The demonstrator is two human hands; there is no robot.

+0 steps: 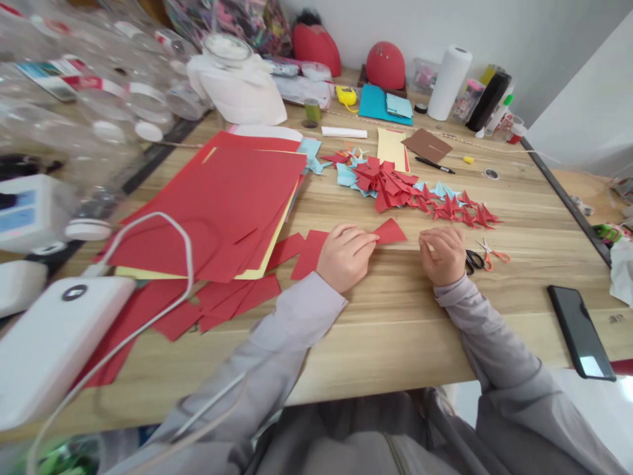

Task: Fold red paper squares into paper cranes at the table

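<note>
Pinched in the fingers of my left hand [347, 256] is a small folded piece of red paper [391, 231], its wide end pointing right. My right hand [444, 254] is a short gap to the right of that piece, fingers curled toward the thumb, with nothing showing between them. Beyond both hands lies a heap of folded red paper shapes [383, 183], with some light blue ones [349, 175] mixed in. A flat red paper rectangle [309, 254] lies partly behind my left hand.
Large red sheets [237, 204] are stacked on the left, with cut red pieces [232, 300] below. Orange-handled scissors [488, 254] and black-handled ones [473, 262] lie by my right hand. A phone [579, 330], white power bank [64, 343] with looping cable, and plastic bottles [143, 99] flank the workspace.
</note>
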